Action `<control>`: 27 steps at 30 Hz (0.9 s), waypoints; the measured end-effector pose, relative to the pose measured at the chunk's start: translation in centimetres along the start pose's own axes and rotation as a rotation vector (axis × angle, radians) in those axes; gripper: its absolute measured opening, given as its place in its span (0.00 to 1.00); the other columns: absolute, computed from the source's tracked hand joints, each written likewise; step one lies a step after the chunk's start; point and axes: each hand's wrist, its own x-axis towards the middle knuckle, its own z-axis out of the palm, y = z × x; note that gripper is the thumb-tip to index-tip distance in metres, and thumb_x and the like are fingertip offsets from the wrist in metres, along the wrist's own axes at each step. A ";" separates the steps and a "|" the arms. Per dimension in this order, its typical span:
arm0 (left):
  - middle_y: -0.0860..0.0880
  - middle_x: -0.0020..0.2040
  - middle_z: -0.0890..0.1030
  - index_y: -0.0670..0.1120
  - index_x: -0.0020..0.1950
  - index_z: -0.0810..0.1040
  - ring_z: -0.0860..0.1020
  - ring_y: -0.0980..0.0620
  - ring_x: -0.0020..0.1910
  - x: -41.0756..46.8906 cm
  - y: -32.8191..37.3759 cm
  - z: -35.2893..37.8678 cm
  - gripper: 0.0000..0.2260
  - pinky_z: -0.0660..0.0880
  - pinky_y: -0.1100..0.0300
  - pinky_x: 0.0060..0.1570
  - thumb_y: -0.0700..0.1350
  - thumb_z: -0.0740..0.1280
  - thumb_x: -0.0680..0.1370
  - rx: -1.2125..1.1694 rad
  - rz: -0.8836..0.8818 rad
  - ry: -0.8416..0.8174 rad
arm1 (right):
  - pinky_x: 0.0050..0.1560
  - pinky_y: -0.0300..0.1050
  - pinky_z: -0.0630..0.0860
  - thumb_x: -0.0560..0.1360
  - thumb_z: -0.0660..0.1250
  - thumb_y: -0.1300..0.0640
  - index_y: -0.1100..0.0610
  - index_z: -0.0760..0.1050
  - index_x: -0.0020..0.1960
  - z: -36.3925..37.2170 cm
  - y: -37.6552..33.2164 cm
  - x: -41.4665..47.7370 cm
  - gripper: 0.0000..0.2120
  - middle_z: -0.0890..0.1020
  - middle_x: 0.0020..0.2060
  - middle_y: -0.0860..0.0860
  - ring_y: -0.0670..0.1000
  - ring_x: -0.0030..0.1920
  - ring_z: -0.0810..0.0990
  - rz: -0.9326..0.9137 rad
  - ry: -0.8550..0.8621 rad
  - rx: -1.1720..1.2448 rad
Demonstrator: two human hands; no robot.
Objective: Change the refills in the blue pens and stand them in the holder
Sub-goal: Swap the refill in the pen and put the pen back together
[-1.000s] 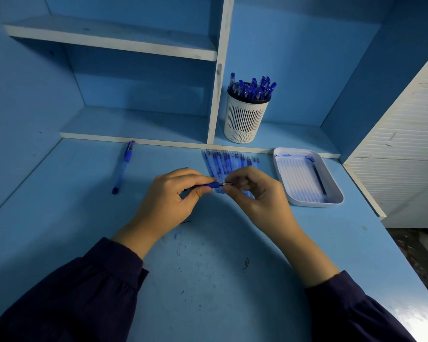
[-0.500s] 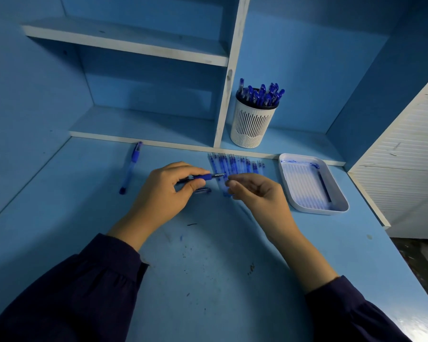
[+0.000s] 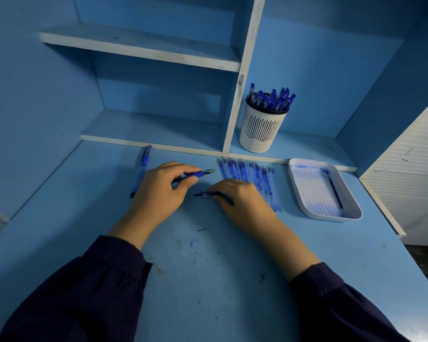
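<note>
The left hand [image 3: 158, 193] pinches a blue pen [image 3: 195, 174] between thumb and curled fingers. The pen lies nearly level above the surface [image 3: 208, 280], its dark tip pointing right towards a row of refills [image 3: 247, 178].

The right hand [image 3: 242, 201] sits low, just beside the left, knuckles up and fingers curled round a thin piece [image 3: 208, 194]. The blue end of this piece pokes out to the left, under the pen's tip. Whether it is a refill or a pen part cannot be told, nor whether it touches the surface. The hand covers the near ends of the leftmost refills.

The refills lie side by side on the surface, running away from the person. Right of them, apart, is a white tray [image 3: 336, 218] with a ribbed, ink-stained floor and 1 dark refill [image 3: 335, 193] along its right side.

The white slotted holder [image 3: 263, 129] stands on the low shelf [image 3: 158, 132] behind the refills, right of the upright divider, packed with upright blue pens [image 3: 272, 99]. 1 more loose pen [image 3: 140, 174] lies on the surface left of the left hand, its far end near the shelf edge.

Both sleeves are dark. Small ink specks mark the surface between the arms.
</note>
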 end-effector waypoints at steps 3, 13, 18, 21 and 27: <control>0.60 0.48 0.80 0.48 0.56 0.84 0.78 0.61 0.49 -0.1 0.0 0.0 0.09 0.71 0.75 0.49 0.42 0.71 0.77 0.016 0.005 -0.002 | 0.48 0.40 0.76 0.76 0.64 0.63 0.60 0.81 0.51 -0.2 -0.1 -0.1 0.08 0.82 0.45 0.54 0.51 0.44 0.80 0.042 0.108 0.036; 0.56 0.48 0.83 0.48 0.55 0.84 0.79 0.59 0.49 -0.4 0.4 0.7 0.08 0.75 0.68 0.50 0.40 0.72 0.76 -0.006 0.034 -0.025 | 0.44 0.28 0.69 0.77 0.62 0.66 0.57 0.82 0.51 -2.6 0.5 -0.6 0.11 0.81 0.44 0.51 0.42 0.44 0.75 0.353 0.283 0.266; 0.57 0.47 0.82 0.48 0.54 0.85 0.80 0.58 0.47 -0.7 0.7 1.5 0.08 0.78 0.60 0.48 0.40 0.72 0.76 0.002 0.072 -0.047 | 0.47 0.26 0.68 0.76 0.64 0.67 0.59 0.82 0.51 -2.5 0.5 -0.6 0.10 0.78 0.42 0.46 0.35 0.44 0.74 0.249 0.291 0.179; 0.57 0.47 0.82 0.48 0.55 0.84 0.80 0.58 0.47 -0.8 0.9 1.8 0.09 0.78 0.58 0.47 0.39 0.72 0.76 0.003 0.106 -0.054 | 0.48 0.27 0.70 0.76 0.66 0.67 0.60 0.82 0.51 -2.0 0.3 -0.6 0.08 0.78 0.42 0.46 0.35 0.43 0.75 0.203 0.267 0.172; 0.52 0.44 0.82 0.44 0.54 0.85 0.79 0.54 0.41 -0.9 1.0 1.9 0.09 0.75 0.62 0.40 0.36 0.72 0.75 -0.044 0.137 -0.014 | 0.42 0.34 0.76 0.75 0.68 0.66 0.56 0.81 0.47 -2.3 -0.8 -0.9 0.07 0.83 0.36 0.53 0.46 0.35 0.79 0.377 0.232 0.502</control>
